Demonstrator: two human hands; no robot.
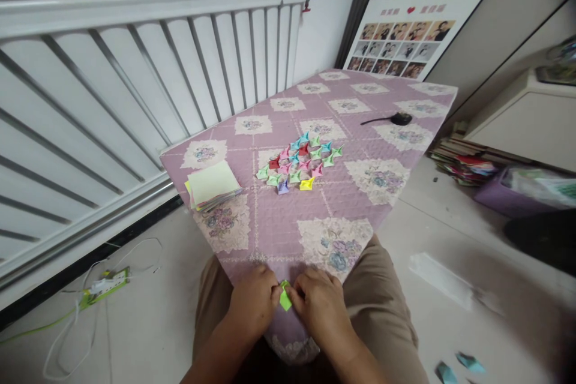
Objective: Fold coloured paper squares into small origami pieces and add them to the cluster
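A small folded piece of bright green paper (pixel 285 298) is at the near corner of the table, between my two hands. My left hand (pixel 255 297) has its fingers curled and pinches the paper's left edge. From the other side, my right hand (pixel 318 297) grips its right edge with thumb and curled fingers. Farther up the cloth sits a cluster of several small folded paper shapes (pixel 294 159) in green, pink, blue, red, yellow and purple. To their left lies a stack of square coloured paper (pixel 213 183), pale sheet on top.
A floral purple tablecloth (pixel 279 222) covers the table. A black object with a thin stem (pixel 400 119) lies at its far right. A white radiator (pixel 180 66) runs along the left. On the floor are a power strip (pixel 108 285) with cables and blue scraps (pixel 470 362).
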